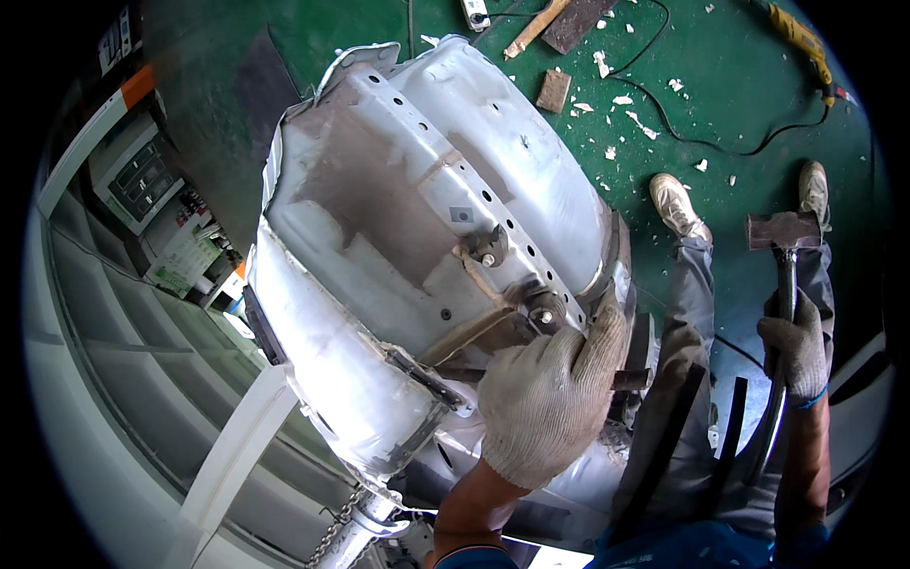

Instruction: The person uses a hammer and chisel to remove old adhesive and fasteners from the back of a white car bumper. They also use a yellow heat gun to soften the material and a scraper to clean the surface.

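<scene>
My left hand (545, 403), in a pale knit glove, wraps over a short dark metal bar (633, 379) whose end sticks out to its right. One finger stretches along the edge of a bare silver-white car body panel (531, 123). The fingers on the bar are partly hidden. In a similar glove, my right hand (796, 346) is closed round the shiny handle of a sledgehammer (783, 230), its dark block head upward over my trouser leg, apart from the panel. Two bolts (545, 316) with round dark fittings sit on the panel's holed rail, just beyond my left hand.
On the green floor (645, 204) lie wood blocks (554, 90), pale scraps, a black cable (697, 142) and a yellow power tool (801, 43). A chain (334, 531) hangs by a metal post at lower left. White framing (237, 450) stands along the left.
</scene>
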A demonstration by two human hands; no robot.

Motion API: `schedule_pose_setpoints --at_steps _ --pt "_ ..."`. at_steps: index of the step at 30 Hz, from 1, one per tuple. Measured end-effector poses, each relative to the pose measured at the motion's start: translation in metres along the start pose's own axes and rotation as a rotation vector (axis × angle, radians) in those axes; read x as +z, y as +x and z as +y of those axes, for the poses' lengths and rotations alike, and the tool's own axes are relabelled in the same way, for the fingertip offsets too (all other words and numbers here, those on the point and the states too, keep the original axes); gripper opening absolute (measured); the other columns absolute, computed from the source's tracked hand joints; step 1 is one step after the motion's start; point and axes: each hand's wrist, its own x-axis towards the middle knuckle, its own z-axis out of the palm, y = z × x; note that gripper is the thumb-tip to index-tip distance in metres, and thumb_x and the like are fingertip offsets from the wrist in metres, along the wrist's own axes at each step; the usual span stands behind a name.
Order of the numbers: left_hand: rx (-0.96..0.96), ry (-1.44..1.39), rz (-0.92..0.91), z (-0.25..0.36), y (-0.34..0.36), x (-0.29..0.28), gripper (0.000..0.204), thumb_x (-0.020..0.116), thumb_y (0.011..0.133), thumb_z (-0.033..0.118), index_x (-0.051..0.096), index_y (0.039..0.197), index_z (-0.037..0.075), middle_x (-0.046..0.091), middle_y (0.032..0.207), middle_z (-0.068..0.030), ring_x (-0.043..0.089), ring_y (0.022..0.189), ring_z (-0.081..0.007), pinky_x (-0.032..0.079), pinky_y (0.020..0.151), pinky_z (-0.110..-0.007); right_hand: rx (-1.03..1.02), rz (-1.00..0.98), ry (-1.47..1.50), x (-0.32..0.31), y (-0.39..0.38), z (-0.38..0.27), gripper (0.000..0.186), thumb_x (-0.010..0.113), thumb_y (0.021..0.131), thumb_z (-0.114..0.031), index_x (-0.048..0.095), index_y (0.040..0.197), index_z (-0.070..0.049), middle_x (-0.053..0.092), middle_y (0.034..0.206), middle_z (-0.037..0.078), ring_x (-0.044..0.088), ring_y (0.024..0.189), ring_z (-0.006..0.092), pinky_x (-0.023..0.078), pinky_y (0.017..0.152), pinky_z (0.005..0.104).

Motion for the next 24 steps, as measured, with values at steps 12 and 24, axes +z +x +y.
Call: schedule_pose_setpoints --at_steps 12,24 --pt "0.071 0.097 0.068 -0.013 0.009 0.012 0.042 0.071 0.083 0.013 0.071 0.125 0.010 0.063 0.078 -0.0050 0.066 0.065 -0.0209 0.054 0.054 -0.036 0.049 0.079 -0.040 -0.035 0.035 0.037 0.021 0.067 0.080 -0.015 0.059 0.095 -0.003 0.051 0.064 0.000 0.044 0.041 0.0089 0.038 0.036 0.0247" --pt "-0.133 0.051 0.125 -0.017 0.021 -0.010 0.029 0.078 0.085 0.013 0.074 0.114 0.011 0.069 0.084 -0.0093 0.068 0.068 -0.0279 0.055 0.061 -0.039 0.026 0.047 -0.031 -0.042 0.042 0.030 0.018 0.065 0.080 -0.014 0.058 0.092 -0.003 0.051 0.064 -0.001 0.043 0.043 0.0087 0.037 0.040 0.0243"
